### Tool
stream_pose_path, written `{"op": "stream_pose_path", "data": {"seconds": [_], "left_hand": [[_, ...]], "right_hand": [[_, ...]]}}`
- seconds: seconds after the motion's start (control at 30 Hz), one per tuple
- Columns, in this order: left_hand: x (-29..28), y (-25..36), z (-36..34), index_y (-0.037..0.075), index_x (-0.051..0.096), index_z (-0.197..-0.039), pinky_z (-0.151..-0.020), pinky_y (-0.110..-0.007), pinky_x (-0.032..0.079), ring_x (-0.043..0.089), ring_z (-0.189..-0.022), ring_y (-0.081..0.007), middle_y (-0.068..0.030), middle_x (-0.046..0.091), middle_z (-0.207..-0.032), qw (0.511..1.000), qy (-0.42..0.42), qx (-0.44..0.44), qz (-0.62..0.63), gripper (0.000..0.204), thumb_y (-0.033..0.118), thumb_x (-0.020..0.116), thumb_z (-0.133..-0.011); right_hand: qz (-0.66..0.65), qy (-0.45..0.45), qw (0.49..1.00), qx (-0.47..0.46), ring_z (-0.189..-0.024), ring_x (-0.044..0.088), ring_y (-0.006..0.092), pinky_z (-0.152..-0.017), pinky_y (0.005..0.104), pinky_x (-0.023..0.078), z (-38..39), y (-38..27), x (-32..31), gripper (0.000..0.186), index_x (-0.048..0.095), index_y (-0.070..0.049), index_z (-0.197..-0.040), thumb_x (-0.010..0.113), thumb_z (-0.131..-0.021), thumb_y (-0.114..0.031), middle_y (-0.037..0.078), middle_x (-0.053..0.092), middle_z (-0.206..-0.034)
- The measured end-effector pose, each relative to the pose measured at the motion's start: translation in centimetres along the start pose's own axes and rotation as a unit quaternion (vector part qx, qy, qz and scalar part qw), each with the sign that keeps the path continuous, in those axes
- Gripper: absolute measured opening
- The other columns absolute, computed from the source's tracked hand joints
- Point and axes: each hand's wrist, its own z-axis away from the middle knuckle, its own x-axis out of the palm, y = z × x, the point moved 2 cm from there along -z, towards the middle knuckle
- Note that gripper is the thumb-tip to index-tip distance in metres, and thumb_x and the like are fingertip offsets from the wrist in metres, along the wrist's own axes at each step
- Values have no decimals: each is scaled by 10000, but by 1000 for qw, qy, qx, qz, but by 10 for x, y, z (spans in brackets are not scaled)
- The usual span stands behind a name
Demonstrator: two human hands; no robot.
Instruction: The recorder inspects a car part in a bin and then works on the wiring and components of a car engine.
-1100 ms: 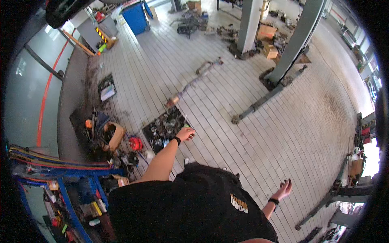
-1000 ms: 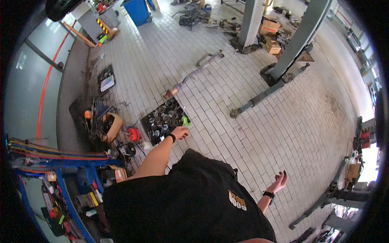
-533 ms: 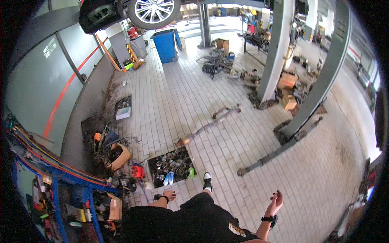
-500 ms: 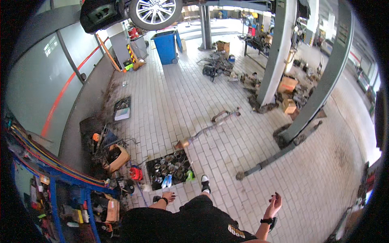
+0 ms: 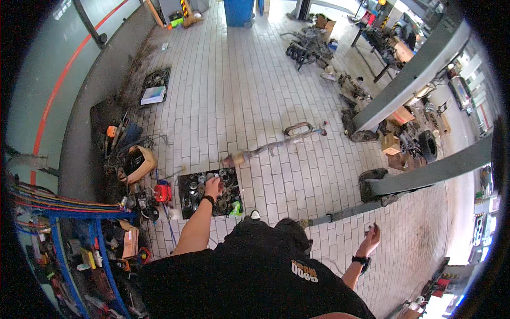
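Over a black tray (image 5: 185, 208) on the floor, my left hand (image 5: 214, 187) is lowered among round, dark metal parts (image 5: 192, 192). Its fingers point down and are too small and covered to show whether they grip anything. A crumpled bright green item (image 5: 236, 208) lies at the tray's near right corner. The blue-and-white items in the tray do not show, with my left forearm and hand over that area. Out to the right, my right hand (image 5: 368, 242) hangs in the air above the tiles, fingers apart and holding nothing.
A long exhaust pipe (image 5: 265, 147) lies beyond the tray. At left are a red container (image 5: 162, 193), a torn cardboard box (image 5: 139, 166) and a blue rack (image 5: 98, 239). A grey lift post (image 5: 441, 169) and its low arm (image 5: 345, 212) stand at right.
My left hand has reached forward from beside my body to the tray. My body bends lower and the view tilts down. My right hand stays out at the side.
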Motion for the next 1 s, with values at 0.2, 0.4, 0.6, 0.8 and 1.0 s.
{"op": "stream_pose_path", "data": {"seconds": [0.2,0.4,0.6,0.8,1.0], "left_hand": [[8,28,-56,82,577,-972,-512,-249,420,590,-622,-120,-35,637,-779,998,54,-11,25,168,227,524,-906],[-11,126,-79,43,597,-944,-518,-228,465,604,-648,-122,-64,644,-814,991,122,54,5,192,221,584,-873],[-108,354,-23,45,567,-1080,-548,-255,455,598,-665,-127,-26,638,-831,892,350,283,40,250,219,574,-900],[-11,518,22,54,602,-951,-562,-237,425,556,-650,-93,3,610,-770,774,446,450,-9,200,245,557,-916],[34,576,-128,87,591,-994,-591,-245,449,599,-725,-110,-7,619,-850,833,299,463,55,167,228,549,-916]], "right_hand": [[-26,-42,999,-20,-668,501,100,-621,247,438,-109,-26,136,283,590,0,-1091,542,-914,-216,46,601,-875],[7,-102,993,-65,-652,489,86,-604,253,442,-232,-21,275,242,601,-9,-1082,557,-909,-172,2,585,-794],[-309,-60,945,-85,-620,474,104,-566,276,420,-481,-20,386,247,595,22,-1090,519,-928,-149,22,580,-809],[-234,-26,963,-132,-680,485,75,-600,248,410,-619,-169,476,287,576,-3,-1136,538,-933,-201,0,588,-866],[-304,-105,932,-164,-694,513,86,-628,261,422,-612,-264,606,298,560,9,-1156,548,-920,-173,24,594,-954]]}}
